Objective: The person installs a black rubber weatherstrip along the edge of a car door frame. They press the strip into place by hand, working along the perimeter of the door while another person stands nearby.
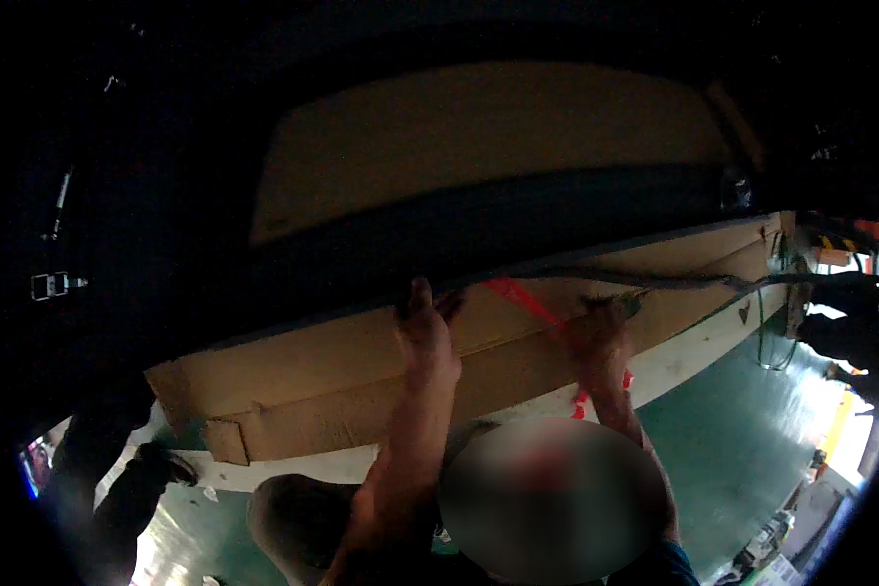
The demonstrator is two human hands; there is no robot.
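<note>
A large folded cardboard sheet (332, 361) stretches across the middle, under a long dark edge. My left hand (427, 337) is raised against the cardboard at that edge, fingers apart, their tips partly lost in shadow. Farther right, my right hand (604, 342) is closed in front of the cardboard, beside a red strip (525, 301). What its fingers hold is too dark to make out. The strip slants down from the edge to that hand, and more red shows below it. A dark cable (645, 280) runs rightward above my right hand.
Behind the edge is a deep dark space with a dim brown panel (498, 127). Below the cardboard lies a pale board (698, 352) over a green floor (723, 430). Another person's dark-clothed legs (127, 498) stand at left. A blurred oval covers the lower middle.
</note>
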